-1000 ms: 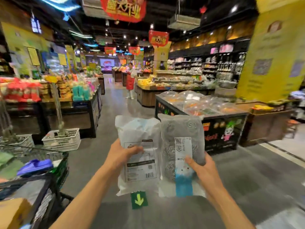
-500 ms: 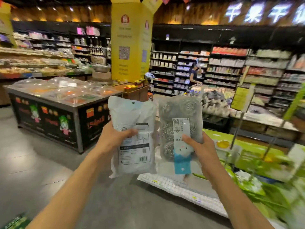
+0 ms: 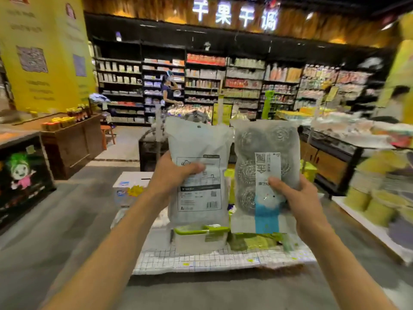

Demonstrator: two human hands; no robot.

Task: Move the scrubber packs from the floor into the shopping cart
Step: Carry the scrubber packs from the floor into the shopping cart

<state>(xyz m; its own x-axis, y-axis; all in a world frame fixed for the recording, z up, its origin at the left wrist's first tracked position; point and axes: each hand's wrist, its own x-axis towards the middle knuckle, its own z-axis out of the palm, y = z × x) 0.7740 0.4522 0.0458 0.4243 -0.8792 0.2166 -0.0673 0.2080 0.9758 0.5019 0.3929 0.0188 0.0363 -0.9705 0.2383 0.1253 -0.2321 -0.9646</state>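
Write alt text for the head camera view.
A person holds up two scrubber packs in a supermarket aisle: the left hand grips a white pack, the right hand a clear pack of steel scourers. Behind them are a low display stand and stocked shelves.

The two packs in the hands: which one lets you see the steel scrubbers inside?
The pack in the right hand, the clear pack with a blue-bottomed label. The white pack in the left hand is opaque.

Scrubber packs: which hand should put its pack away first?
Left, tentatively. Both hands hold packs level: left hand grips the white pack, right hand the steel-wool pack. The cart, out of view now, stood on the left a second ago.
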